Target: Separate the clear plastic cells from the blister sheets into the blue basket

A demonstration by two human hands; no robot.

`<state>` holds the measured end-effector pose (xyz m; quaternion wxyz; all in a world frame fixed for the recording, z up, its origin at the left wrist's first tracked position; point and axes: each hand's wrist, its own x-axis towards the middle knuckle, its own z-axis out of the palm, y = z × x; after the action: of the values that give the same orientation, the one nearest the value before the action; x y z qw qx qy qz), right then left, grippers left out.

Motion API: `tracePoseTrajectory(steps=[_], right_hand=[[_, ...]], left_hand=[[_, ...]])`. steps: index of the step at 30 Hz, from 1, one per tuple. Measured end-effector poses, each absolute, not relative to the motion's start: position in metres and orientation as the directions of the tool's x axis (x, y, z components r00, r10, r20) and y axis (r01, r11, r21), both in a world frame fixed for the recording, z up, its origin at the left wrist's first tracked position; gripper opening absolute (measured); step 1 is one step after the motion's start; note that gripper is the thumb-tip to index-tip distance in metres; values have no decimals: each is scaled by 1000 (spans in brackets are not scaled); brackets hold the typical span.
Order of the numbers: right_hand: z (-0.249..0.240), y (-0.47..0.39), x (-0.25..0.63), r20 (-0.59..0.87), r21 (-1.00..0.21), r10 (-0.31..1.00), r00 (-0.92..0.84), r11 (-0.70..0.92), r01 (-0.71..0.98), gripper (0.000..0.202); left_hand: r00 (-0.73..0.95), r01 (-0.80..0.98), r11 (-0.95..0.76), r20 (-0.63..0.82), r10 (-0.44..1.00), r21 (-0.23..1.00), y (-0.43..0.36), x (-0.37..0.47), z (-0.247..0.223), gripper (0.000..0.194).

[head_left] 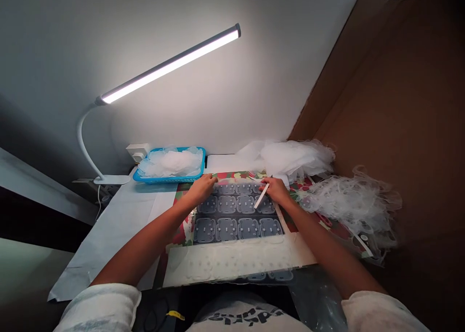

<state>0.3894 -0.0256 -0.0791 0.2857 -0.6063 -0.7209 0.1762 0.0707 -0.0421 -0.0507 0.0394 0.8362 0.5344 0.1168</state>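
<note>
A dark panel point(227, 229) with rows of translucent rounded-square shapes lies before me. My left hand point(203, 188) is at its far left corner, fingers curled and pinched together against the edge. What they pinch is too small to make out. At the far right corner, my right hand point(276, 190) is closed round a slim white stick-like tool point(262, 196), which slants down over the panel toward me. A pale, see-through sheet point(225, 259) with faint bumps covers the panel's near part. More of the translucent shapes show below its near edge.
A blue basket point(204, 163) of white mesh pieces stands back left, by the lit lamp point(170, 66). White mesh point(298, 158) is heaped back right, with tangled mesh scraps point(354, 201) nearer. Cardboard point(392, 104) walls the right side; white paper point(119, 240) covers the left.
</note>
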Motion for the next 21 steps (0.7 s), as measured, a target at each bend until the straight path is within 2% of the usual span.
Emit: tracePoseTrajectory(steps=[2, 6, 9, 11, 14, 16, 17, 19, 21], right_hand=[[-73, -18, 389, 237, -610, 970, -51, 190, 769, 17], [-57, 7, 385, 318, -632, 947, 51, 172, 756, 36], [-53, 15, 381, 347, -660, 937, 48, 208, 722, 49], [-54, 5, 382, 334, -699, 943, -1, 248, 671, 52], [-60, -32, 392, 289, -716, 954, -76, 268, 645, 44], [-67, -67, 406, 232, -714, 962, -143, 268, 647, 36], [-71, -84, 414, 201, -716, 959, -202, 285, 637, 35], [-82, -116, 429, 158, -718, 924, -348, 349, 602, 36], [-93, -139, 439, 133, -698, 875, -465, 416, 583, 41]], left_hand=[[391, 891, -425, 203, 898, 163, -38, 78, -37, 37], [337, 910, -393, 317, 887, 132, -16, 88, -11, 48], [298, 916, -374, 374, 878, 147, -7, 88, -7, 57], [326, 896, -408, 361, 874, 178, -13, 85, -14, 58], [418, 849, -481, 278, 865, 218, -42, 74, -32, 46], [459, 813, -506, 216, 862, 289, -69, 61, -43, 36], [472, 780, -506, 185, 862, 368, -83, 53, -48, 34], [497, 701, -485, 131, 858, 523, -110, 36, -54, 31], [572, 622, -493, 78, 817, 608, -130, 22, -61, 34]])
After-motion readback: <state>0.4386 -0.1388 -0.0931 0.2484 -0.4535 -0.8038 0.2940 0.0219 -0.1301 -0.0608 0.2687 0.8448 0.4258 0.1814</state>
